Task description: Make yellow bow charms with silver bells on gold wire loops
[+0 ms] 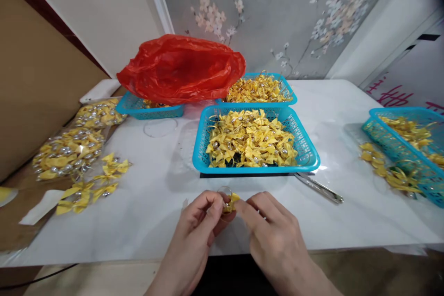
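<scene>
Both hands, left hand (199, 222) and right hand (274, 236), pinch one small yellow bow (231, 203) with what seems a thin ring, low over the near desk (156, 194) before the middle basket (256, 143); judged mid-assembly, next needs fine fingertip alignment.

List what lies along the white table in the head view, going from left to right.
Clear bags of yellow bows → loose yellow bows → left hand → small yellow bow pinched by both hands → right hand → metal tweezers → blue basket at the right edge.
</scene>
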Demonstrator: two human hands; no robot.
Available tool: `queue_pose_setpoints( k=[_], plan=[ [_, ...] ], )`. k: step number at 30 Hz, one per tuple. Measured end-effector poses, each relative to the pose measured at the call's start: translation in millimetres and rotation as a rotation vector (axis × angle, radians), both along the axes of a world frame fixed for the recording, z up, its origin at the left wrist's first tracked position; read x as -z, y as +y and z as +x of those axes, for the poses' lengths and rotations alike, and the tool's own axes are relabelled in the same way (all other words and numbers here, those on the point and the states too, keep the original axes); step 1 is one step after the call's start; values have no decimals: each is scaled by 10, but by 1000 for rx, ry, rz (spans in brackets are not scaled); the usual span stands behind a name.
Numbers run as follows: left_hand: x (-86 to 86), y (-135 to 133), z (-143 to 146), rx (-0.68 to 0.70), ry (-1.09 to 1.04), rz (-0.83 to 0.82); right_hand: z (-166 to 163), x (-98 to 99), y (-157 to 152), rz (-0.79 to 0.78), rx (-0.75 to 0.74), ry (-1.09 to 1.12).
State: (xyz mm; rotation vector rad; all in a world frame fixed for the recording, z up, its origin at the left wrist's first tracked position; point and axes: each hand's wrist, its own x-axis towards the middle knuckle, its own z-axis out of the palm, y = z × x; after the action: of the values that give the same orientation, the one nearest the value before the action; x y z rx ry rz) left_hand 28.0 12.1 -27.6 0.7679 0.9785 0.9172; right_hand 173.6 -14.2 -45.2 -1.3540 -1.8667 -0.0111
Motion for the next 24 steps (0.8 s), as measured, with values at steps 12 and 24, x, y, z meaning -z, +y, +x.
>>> queue_pose_setpoints(
  k=[12,24],
  plan=[
    [63,4,9,44,51,81,-70,22,20,-23,41,-41],
    [21,22,48,13,61,12,-41,32,15,-274,-82,209]
  ],
)
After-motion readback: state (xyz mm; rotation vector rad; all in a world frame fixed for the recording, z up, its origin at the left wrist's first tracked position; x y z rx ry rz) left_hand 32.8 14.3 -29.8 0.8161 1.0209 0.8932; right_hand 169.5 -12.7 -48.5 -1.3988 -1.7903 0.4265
